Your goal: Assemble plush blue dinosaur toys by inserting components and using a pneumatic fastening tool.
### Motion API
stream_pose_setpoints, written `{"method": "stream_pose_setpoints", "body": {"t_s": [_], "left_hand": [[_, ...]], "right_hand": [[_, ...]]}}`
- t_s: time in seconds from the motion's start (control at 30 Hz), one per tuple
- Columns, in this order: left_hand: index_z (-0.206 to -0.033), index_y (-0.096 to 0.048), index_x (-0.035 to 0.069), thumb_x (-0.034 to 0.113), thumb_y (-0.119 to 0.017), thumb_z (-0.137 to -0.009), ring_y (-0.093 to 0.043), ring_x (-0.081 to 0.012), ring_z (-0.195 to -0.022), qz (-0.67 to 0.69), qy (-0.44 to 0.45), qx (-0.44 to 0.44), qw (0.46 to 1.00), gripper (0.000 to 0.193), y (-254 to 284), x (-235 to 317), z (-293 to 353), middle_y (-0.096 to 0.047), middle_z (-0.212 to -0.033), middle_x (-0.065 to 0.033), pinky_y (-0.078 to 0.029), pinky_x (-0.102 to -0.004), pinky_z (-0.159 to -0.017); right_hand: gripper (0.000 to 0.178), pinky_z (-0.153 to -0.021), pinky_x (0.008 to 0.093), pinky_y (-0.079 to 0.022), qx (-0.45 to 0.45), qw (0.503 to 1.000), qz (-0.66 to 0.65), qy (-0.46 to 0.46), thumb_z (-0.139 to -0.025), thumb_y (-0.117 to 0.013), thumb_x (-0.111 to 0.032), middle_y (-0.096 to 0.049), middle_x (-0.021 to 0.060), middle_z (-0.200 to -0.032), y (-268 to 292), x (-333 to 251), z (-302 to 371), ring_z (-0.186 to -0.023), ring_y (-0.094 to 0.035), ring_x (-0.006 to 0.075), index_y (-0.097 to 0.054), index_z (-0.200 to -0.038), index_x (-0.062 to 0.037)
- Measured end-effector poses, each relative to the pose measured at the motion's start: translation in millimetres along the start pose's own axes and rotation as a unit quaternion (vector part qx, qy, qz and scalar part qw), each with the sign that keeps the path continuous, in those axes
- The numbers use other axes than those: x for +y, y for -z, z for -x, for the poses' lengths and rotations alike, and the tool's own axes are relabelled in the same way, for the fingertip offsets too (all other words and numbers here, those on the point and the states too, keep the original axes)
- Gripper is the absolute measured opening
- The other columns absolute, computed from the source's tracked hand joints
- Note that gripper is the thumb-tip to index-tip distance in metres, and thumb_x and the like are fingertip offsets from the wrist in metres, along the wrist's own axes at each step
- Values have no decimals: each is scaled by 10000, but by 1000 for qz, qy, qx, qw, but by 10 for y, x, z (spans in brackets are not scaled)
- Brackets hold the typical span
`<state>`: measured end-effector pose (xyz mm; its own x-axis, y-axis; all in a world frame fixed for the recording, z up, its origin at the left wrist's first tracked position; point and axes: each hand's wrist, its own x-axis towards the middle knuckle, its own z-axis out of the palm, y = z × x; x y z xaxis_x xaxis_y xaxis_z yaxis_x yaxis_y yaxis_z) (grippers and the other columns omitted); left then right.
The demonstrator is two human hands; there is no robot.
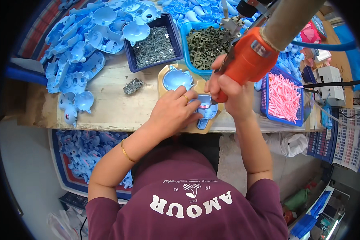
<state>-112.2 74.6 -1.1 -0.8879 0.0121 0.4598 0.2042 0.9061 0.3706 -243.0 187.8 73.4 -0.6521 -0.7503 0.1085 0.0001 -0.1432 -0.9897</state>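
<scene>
My right hand (237, 90) is wrapped round an orange-red power screwdriver (254, 56), its tip pointing down at a light-blue plastic toy shell (177, 79). The shell lies hollow side up in a tan, board-like holder (162, 90) at the bench's near edge. Its round part sits toward the far side, and a smaller part with a pink piece in it lies by the tool tip. With fingers bent, my left hand (176, 109) presses on the shell between these two parts and covers its middle. Whether the tip touches a screw cannot be made out.
Beyond the holder stand a dark-blue bin (154, 48) of small screws and a light-blue bin (206, 48) of dark metal clips. Blue shells (104, 38) are heaped at left, near a little screw pile (133, 86). A basket (282, 117) of pink strips is at right.
</scene>
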Motion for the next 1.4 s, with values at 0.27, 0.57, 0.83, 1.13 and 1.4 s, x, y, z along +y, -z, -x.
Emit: {"method": "stream_pose_setpoints", "body": {"t_s": [0.27,0.57,0.83,1.13,1.4], "left_hand": [[-948,-673,126,262,-791,-737,-558,-199,-866,-17,8,-25,1000,277,-70,-14,3,-619,-994,4,-471,-343,-718],[-870,-647,111,321,-747,-774,-554,-188,-915,-28,12,-17,999,251,-109,0,19,-580,-971,-11,-426,-334,-712],[-880,-650,110,325,-741,-786,-554,-186,-916,-25,11,-15,1000,252,-103,-6,24,-575,-962,-8,-425,-337,-716],[-888,-645,114,324,-724,-809,-552,-183,-913,-25,14,-24,999,239,-93,2,16,-572,-956,-7,-413,-337,-719],[-885,-642,113,322,-723,-812,-551,-189,-911,-13,17,-25,999,236,-91,3,24,-571,-952,-10,-411,-343,-723]], "right_hand": [[256,-595,319,-514,3,1000,-8,24,-831,-563,-112,-547,56,-610,38,96,-22,-492,-504,126,-521,-1053,7],[263,-515,280,-485,2,1000,-15,7,-831,-591,-107,-556,62,-614,-12,76,11,-494,-523,130,-516,-1048,22],[304,-526,295,-495,-20,999,-25,31,-821,-605,-109,-566,71,-619,1,19,-21,-489,-527,135,-520,-1076,33],[272,-515,274,-476,-14,1000,-8,21,-841,-601,-108,-578,71,-627,31,84,16,-498,-539,131,-526,-1066,24],[267,-492,270,-459,-9,999,-14,38,-851,-602,-111,-570,70,-624,48,120,18,-496,-529,131,-520,-1066,22]]}}
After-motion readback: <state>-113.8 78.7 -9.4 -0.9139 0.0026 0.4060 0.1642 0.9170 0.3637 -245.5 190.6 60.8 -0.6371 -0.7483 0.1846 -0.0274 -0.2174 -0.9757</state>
